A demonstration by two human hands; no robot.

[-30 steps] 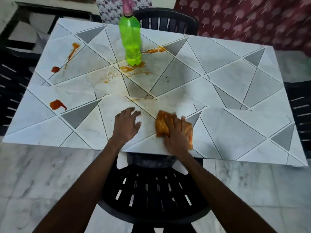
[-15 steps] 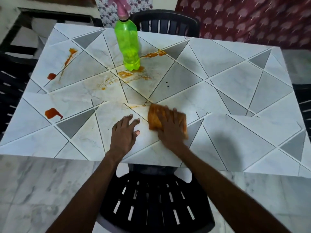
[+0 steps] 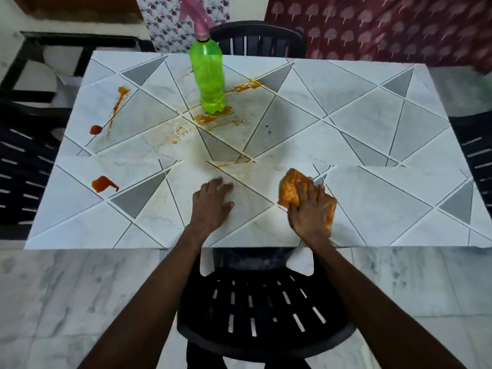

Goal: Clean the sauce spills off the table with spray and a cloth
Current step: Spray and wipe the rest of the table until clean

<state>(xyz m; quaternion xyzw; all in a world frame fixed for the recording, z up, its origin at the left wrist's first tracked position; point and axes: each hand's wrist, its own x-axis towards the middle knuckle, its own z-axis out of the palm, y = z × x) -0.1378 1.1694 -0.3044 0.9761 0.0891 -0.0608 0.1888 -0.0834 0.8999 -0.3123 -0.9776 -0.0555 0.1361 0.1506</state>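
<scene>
Pressing down, right hand (image 3: pixel 308 211) fingers spread flat atop orange cloth (image 3: pixel 291 187) near table (image 3: pixel 372 198) front edge; cloth sticks out beyond fingertips. Left hand (image 3: pixel 213 203) splayed flat on tabletop beside it, holding nothing.

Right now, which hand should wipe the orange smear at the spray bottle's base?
Right. The right hand presses the orange cloth; the left hand rests bare on the table.
</scene>
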